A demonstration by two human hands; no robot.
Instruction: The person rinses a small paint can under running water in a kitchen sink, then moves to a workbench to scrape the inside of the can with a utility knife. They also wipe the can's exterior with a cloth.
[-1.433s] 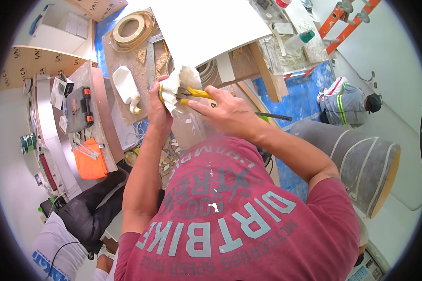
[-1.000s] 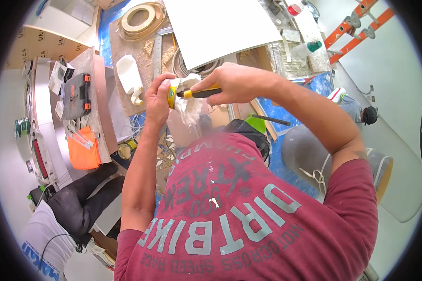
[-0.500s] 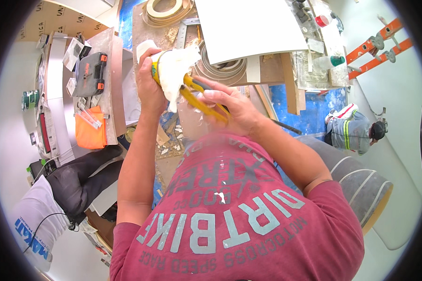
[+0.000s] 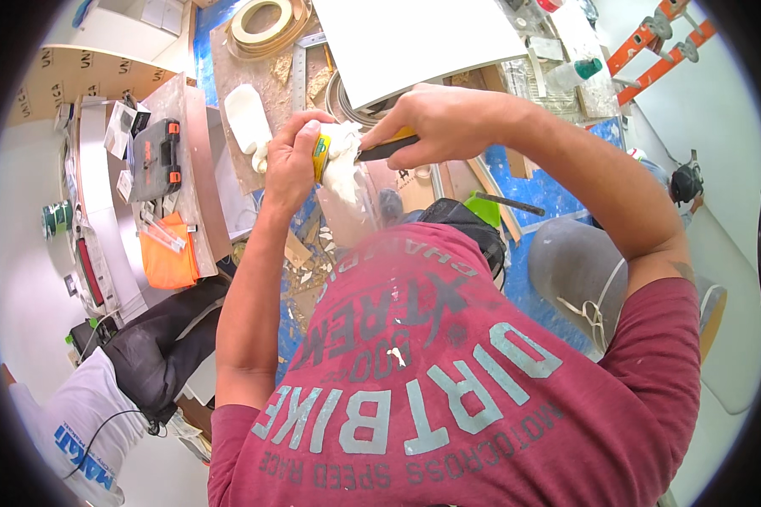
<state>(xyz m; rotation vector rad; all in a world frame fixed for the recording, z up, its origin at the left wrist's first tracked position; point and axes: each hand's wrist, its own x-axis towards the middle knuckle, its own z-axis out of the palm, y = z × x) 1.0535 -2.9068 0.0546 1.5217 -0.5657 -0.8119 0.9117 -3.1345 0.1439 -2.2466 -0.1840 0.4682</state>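
Note:
My left hand (image 4: 289, 165) is closed around a can-shaped thing with a yellow-and-green label (image 4: 320, 157). Ragged white material (image 4: 342, 156) bulges from its right end and hangs down. My right hand (image 4: 448, 127) grips a yellow-and-black tool (image 4: 389, 148), its tip against the white material. The fingers cover much of the tool, so its exact kind is hidden. Just beyond my left hand, a smooth white rounded object (image 4: 247, 118) lies on the worktable.
A large white panel (image 4: 423, 46) covers part of the worktable, near a metal square (image 4: 299, 80) and coiled edging strips (image 4: 262, 24). A grey tool case (image 4: 154, 160) and orange cloth (image 4: 167, 253) sit left. People stand at both sides; an orange ladder (image 4: 651, 42) stands right.
My right hand has turned and lifted, its elbow swinging outward, and the tool now lies nearly level against the white material. My left hand has lowered slightly with the labelled thing.

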